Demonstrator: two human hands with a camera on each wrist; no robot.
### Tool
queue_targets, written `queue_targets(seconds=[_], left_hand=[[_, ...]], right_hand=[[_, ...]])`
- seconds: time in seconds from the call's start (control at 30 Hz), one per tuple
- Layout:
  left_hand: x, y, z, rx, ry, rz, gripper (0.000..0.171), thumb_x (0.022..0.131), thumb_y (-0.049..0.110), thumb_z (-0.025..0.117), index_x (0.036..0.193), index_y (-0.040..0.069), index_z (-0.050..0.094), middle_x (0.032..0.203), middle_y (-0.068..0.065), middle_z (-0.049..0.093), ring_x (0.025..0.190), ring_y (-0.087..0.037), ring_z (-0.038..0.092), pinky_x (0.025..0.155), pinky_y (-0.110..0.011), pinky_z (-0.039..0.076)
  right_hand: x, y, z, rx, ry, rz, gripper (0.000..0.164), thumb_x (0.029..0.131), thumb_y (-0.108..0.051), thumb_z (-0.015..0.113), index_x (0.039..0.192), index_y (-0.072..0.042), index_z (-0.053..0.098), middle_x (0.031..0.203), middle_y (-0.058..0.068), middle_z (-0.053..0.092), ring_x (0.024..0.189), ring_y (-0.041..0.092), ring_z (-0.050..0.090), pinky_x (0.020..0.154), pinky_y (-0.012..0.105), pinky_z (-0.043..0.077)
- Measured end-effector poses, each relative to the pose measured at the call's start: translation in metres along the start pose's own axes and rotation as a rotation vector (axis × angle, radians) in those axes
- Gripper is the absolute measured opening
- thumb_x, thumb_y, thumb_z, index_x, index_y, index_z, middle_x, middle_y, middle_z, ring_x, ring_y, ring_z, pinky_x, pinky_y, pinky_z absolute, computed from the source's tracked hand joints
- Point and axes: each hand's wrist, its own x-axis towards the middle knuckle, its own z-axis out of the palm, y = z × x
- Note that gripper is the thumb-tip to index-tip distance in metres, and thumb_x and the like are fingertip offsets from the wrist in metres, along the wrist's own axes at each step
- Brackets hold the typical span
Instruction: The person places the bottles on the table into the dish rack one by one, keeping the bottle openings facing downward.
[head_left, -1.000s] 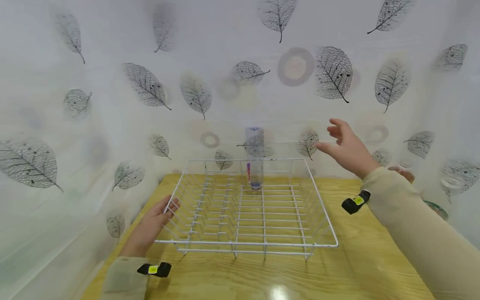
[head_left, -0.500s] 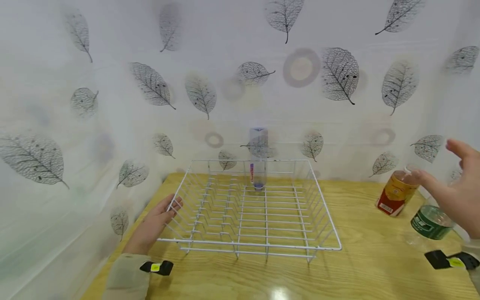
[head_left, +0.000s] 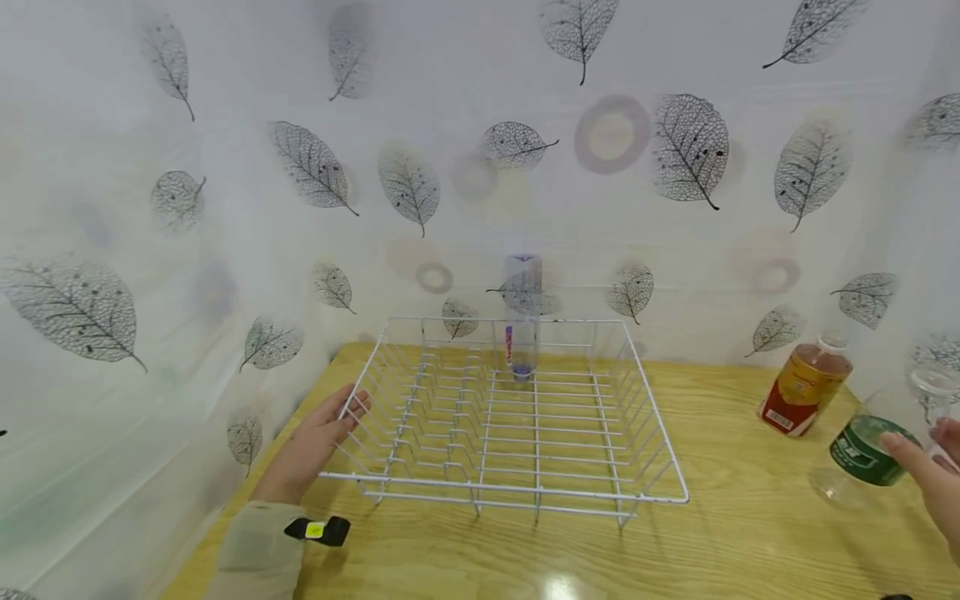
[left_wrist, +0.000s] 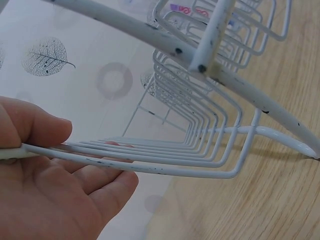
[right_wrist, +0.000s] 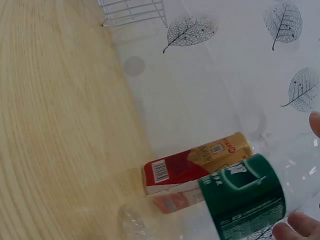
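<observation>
A white wire dish rack (head_left: 480, 492) stands on the wooden table. My left hand (head_left: 318, 437) holds its left side, thumb above a side wire and fingers beneath it, as the left wrist view shows. Inside the rack, at the back, a clear bottle (head_left: 522, 321) stands upside down with its blue cap low. At the right, my right hand (head_left: 937, 483) is beside a clear plastic bottle with a green label (head_left: 862, 450). Its thumb and fingers are spread to either side of this bottle in the right wrist view, thumb near the label in the head view.
Just behind the green-labelled bottle stands a bottle with a red and yellow label (head_left: 802, 387). A whitish curtain printed with leaves (head_left: 465, 208) hangs behind and along both sides of the wooden table (head_left: 720, 517).
My right hand has moved from above the rack's right side, rightward and down to the green-labelled bottle. The left hand stays on the rack. The view has shifted slightly right to left.
</observation>
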Motion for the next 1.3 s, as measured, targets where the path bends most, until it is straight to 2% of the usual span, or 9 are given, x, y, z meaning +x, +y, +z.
queue_targets(seconds=[0.1, 0.17, 0.33, 0.43, 0.53, 0.67, 0.77, 1.13, 1.3], left_hand=[[0.000, 0.000, 0.000, 0.005, -0.006, 0.011, 0.060, 0.110, 0.010, 0.033, 0.162, 0.003, 0.004, 0.165, -0.018, 0.021, 0.149, -0.035, 0.024, 0.120, -0.052, 0.018], [0.000, -0.001, 0.000, 0.013, -0.006, 0.017, 0.060, 0.110, 0.010, 0.033, 0.162, 0.003, 0.004, 0.165, -0.018, 0.021, 0.149, -0.036, 0.025, 0.119, -0.053, 0.019], [0.000, -0.001, 0.000, 0.008, -0.004, 0.010, 0.060, 0.110, 0.010, 0.033, 0.163, 0.004, 0.005, 0.165, -0.018, 0.021, 0.149, -0.037, 0.025, 0.120, -0.053, 0.018], [0.001, -0.001, 0.000, 0.004, -0.001, 0.008, 0.060, 0.110, 0.009, 0.033, 0.163, 0.003, 0.005, 0.164, -0.019, 0.022, 0.149, -0.037, 0.024, 0.120, -0.053, 0.018], [0.001, -0.001, 0.000, 0.002, 0.009, 0.011, 0.059, 0.109, 0.007, 0.033, 0.162, 0.002, 0.007, 0.164, -0.020, 0.024, 0.149, -0.038, 0.025, 0.120, -0.053, 0.018], [0.001, -0.002, 0.000, 0.004, 0.010, 0.005, 0.059, 0.109, 0.008, 0.032, 0.163, 0.003, 0.007, 0.164, -0.018, 0.024, 0.149, -0.037, 0.025, 0.120, -0.053, 0.018], [0.001, -0.001, -0.001, 0.004, 0.009, 0.001, 0.060, 0.109, 0.008, 0.033, 0.163, 0.005, 0.006, 0.164, -0.018, 0.024, 0.149, -0.036, 0.024, 0.120, -0.053, 0.017], [0.002, -0.004, 0.001, -0.009, -0.008, 0.022, 0.059, 0.111, 0.011, 0.033, 0.163, 0.005, 0.006, 0.165, -0.017, 0.022, 0.149, -0.035, 0.024, 0.120, -0.052, 0.018], [0.001, -0.002, -0.001, 0.025, 0.010, 0.006, 0.059, 0.110, 0.012, 0.035, 0.163, 0.006, 0.008, 0.164, -0.017, 0.026, 0.149, -0.036, 0.025, 0.120, -0.054, 0.017]], right_hand=[[0.009, 0.030, 0.006, 0.016, -0.063, 0.029, 0.090, 0.098, -0.026, 0.067, 0.162, -0.035, 0.004, 0.163, -0.001, 0.022, 0.151, 0.012, 0.015, 0.120, 0.024, 0.016], [-0.003, 0.016, 0.010, -0.013, -0.094, 0.037, 0.092, 0.099, -0.028, 0.064, 0.162, -0.034, -0.002, 0.166, 0.012, 0.015, 0.154, 0.024, 0.011, 0.123, 0.036, 0.015], [-0.039, -0.028, 0.013, -0.054, -0.199, 0.094, 0.090, 0.103, -0.033, 0.057, 0.163, -0.023, -0.010, 0.164, 0.028, 0.005, 0.153, 0.032, 0.009, 0.122, 0.033, 0.016], [-0.046, -0.040, 0.014, -0.068, -0.214, 0.098, 0.089, 0.102, -0.031, 0.059, 0.164, -0.014, -0.003, 0.159, 0.027, 0.023, 0.144, 0.017, 0.034, 0.108, 0.014, 0.032], [-0.043, -0.032, 0.015, -0.080, -0.214, 0.056, 0.079, 0.099, -0.030, 0.065, 0.161, -0.015, 0.018, 0.136, 0.006, 0.047, 0.108, -0.008, 0.047, 0.077, 0.003, 0.041], [-0.037, -0.017, 0.018, -0.120, -0.260, 0.118, 0.083, 0.099, -0.037, 0.063, 0.158, 0.001, 0.019, 0.146, 0.025, 0.044, 0.126, 0.027, 0.052, 0.108, 0.032, 0.043], [-0.035, -0.012, 0.021, -0.147, -0.314, 0.165, 0.095, 0.101, -0.041, 0.058, 0.158, 0.008, 0.001, 0.159, 0.038, 0.010, 0.145, 0.053, 0.015, 0.119, 0.060, 0.014], [-0.035, -0.013, 0.021, -0.143, -0.359, 0.102, 0.092, 0.103, -0.036, 0.058, 0.158, 0.008, 0.000, 0.159, 0.040, 0.009, 0.145, 0.055, 0.012, 0.118, 0.063, 0.009], [-0.038, -0.028, 0.021, -0.198, -0.397, 0.032, 0.091, 0.103, -0.039, 0.057, 0.158, 0.008, 0.002, 0.155, 0.043, 0.016, 0.140, 0.060, 0.020, 0.111, 0.071, 0.022]])
